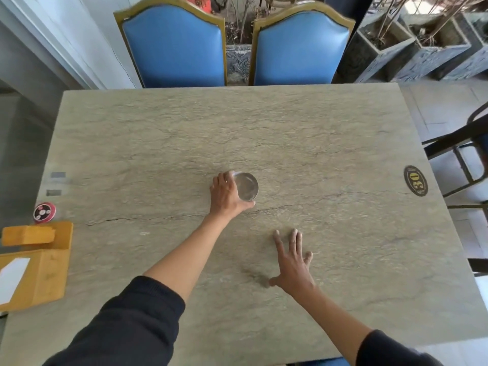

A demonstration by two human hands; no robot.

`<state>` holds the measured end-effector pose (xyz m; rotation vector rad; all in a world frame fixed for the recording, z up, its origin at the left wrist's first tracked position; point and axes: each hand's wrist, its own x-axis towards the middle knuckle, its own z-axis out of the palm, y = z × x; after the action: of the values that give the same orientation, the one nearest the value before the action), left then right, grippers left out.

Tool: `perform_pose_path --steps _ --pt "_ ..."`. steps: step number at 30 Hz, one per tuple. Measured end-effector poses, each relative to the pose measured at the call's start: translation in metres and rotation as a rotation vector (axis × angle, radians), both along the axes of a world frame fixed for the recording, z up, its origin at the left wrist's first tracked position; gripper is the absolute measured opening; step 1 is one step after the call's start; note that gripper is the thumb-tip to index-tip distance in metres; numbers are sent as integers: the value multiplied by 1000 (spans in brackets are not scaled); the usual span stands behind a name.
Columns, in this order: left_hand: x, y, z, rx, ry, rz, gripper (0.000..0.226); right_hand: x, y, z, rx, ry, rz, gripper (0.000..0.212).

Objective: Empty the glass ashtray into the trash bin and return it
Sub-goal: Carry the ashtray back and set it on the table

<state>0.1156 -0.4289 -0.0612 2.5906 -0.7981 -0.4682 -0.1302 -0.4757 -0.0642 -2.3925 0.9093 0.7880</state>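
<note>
A round, clear glass ashtray [247,186] sat at mid-frame on the veined grey stone table [317,143], its opening facing up; being circular, it showed no long axis. The left hand [229,194] curled around its left rim, fingers and thumb gripping it. Lower right of centre, the right hand [293,262] lay flat, fingers spread.

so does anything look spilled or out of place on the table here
Nothing stands out. The glass ashtray sits upright near the middle of the stone table with the left hand gripping its side, and no ash shows around it. The dark lines across the tabletop look like natural veining, not damage. The right hand rests flat nearby.
</note>
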Motion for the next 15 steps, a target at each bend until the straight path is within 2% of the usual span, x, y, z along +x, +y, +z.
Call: perform_pose_path --steps 15 --pt "15 -26 -15 7 -17 -28 116 1 1 2 13 -1 -18 143"
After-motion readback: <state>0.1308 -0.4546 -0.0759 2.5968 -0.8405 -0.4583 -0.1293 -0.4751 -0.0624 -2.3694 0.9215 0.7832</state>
